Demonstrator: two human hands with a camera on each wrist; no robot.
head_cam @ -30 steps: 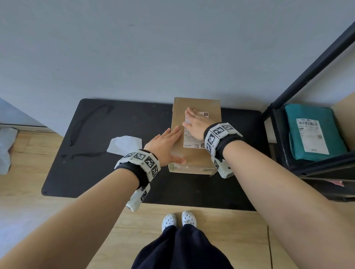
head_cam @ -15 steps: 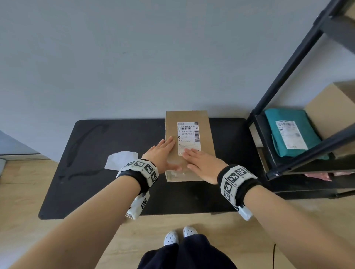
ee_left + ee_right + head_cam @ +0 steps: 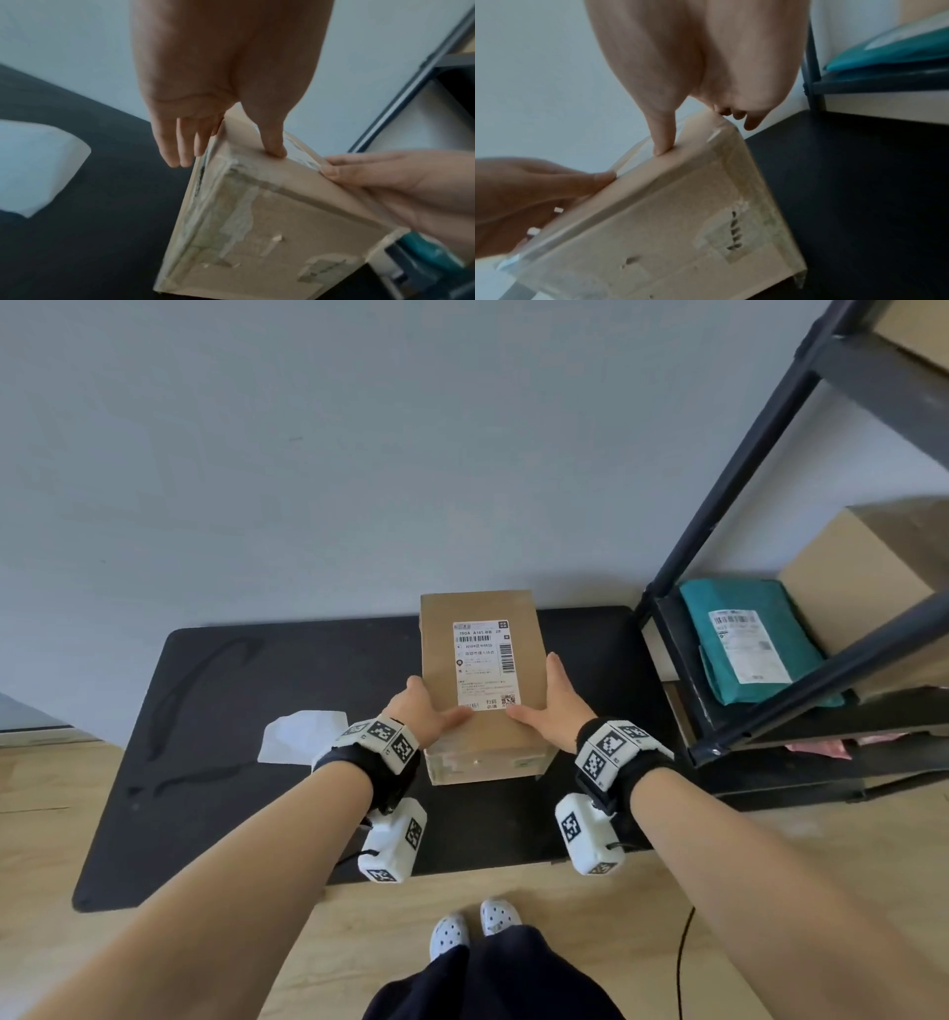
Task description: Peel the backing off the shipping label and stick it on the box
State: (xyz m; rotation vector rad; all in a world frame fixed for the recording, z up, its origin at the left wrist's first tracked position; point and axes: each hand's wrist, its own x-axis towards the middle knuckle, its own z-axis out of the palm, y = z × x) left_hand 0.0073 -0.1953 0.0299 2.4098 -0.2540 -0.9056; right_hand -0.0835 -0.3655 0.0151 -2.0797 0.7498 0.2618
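A brown cardboard box [image 3: 437, 654] lies on the black table [image 3: 246, 793] with the white shipping label [image 3: 482, 667] stuck flat on its top. My left hand [image 3: 422, 711] grips the box's near left edge, thumb on top and fingers down the side [image 3: 180, 146]. My right hand [image 3: 555, 706] grips the near right edge the same way, its thumb [image 3: 663, 142] pressing the top. The taped front face of the box [image 3: 257, 227] fills both wrist views. I cannot tell whether the box is off the table.
The peeled white backing sheet [image 3: 303, 734] lies on the table left of the box. A black metal shelf rack [image 3: 770, 505] stands at the right, holding a teal mailer bag [image 3: 744, 660] and a cardboard carton [image 3: 862, 577]. Wooden floor lies below.
My right hand slid down off the label and moved to the box's right edge. My left hand shifted from lying flat on the top to gripping the left edge.
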